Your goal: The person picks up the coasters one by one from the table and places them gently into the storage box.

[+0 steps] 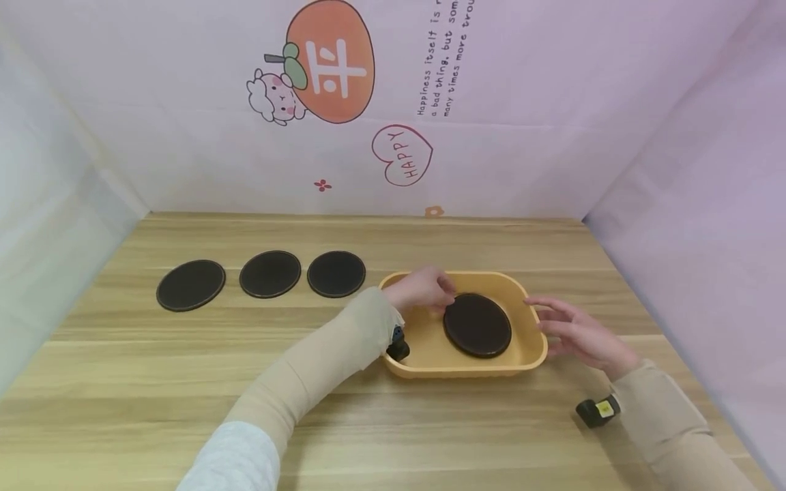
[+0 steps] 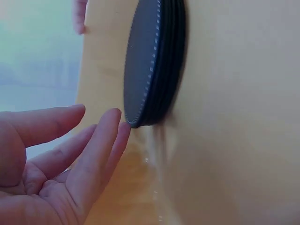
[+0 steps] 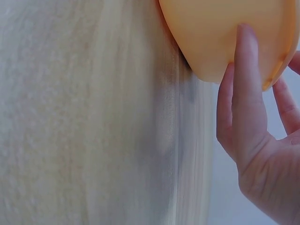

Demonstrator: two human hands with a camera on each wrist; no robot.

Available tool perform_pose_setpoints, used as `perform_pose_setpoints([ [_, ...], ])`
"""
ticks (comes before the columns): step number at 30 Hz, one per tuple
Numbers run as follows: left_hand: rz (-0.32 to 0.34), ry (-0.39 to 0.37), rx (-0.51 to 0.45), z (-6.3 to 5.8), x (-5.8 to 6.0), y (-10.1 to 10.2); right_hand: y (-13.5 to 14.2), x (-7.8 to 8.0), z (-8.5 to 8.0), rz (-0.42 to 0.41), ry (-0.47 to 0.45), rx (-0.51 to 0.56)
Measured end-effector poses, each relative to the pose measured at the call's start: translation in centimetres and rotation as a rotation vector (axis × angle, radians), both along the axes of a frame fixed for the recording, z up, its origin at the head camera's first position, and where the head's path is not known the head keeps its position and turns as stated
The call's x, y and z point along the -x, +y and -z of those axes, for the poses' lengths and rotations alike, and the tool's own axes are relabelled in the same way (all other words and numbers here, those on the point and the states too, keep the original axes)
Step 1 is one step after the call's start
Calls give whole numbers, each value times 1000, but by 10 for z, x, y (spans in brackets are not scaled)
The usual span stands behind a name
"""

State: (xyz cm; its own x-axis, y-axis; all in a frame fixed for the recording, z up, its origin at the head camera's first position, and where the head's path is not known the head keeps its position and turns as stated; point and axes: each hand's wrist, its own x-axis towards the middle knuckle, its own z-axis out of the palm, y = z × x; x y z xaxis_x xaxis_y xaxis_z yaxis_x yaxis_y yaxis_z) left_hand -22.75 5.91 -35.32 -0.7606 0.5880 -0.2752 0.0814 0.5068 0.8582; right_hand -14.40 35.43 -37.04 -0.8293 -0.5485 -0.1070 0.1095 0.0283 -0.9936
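Observation:
A stack of round black coasters with stitched edges lies on the floor of a yellow plastic bin. In the left wrist view the stack shows several layers. My left hand reaches over the bin's left side, its fingertips at the stack's edge. The thumb stands apart from the fingers, and nothing is held between them. My right hand is at the bin's right end, with extended fingers against the outer wall and fingertips at the rim. In the right wrist view these fingers lie along the wall.
Three separate black coasters lie in a row on the wooden table: a left one, a middle one and a right one close to the bin. A printed white cloth hangs behind the table, with cloth walls at both sides.

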Motion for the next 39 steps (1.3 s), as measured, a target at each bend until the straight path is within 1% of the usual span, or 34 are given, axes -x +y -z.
perform_pose_setpoints([
  [2, -1, -7, -25, -3, 0, 0, 0, 1, 0, -8, 1, 15],
  [4, -11, -32, -68, -8, 0, -1, -1, 1, -1, -10, 2, 22],
  [9, -39, -99, -197, -20, 2, -2, 0, 1, -3, -10, 5, 6],
  [11, -45, -111, -238, -26, 3, -4, 0, 1, -3, -11, 6, 1],
  [14, -61, -108, -280, -35, 4, -7, 0, 1, -3, -12, 5, 3],
  [19, -106, -49, -286, -45, 4, -17, 0, 2, -2, -9, 5, 5],
  [23, -148, -30, -305, -47, 5, -27, 0, 2, 0, -5, 12, -7],
  [29, -196, -24, -320, -45, 7, -44, -1, 2, 1, -12, 20, -11],
  [35, -245, -28, -329, -45, 7, -65, -2, 1, 0, -22, 18, 7],
  [39, -270, -17, -334, -42, 9, -81, -1, 0, 0, -28, 19, 22],
])
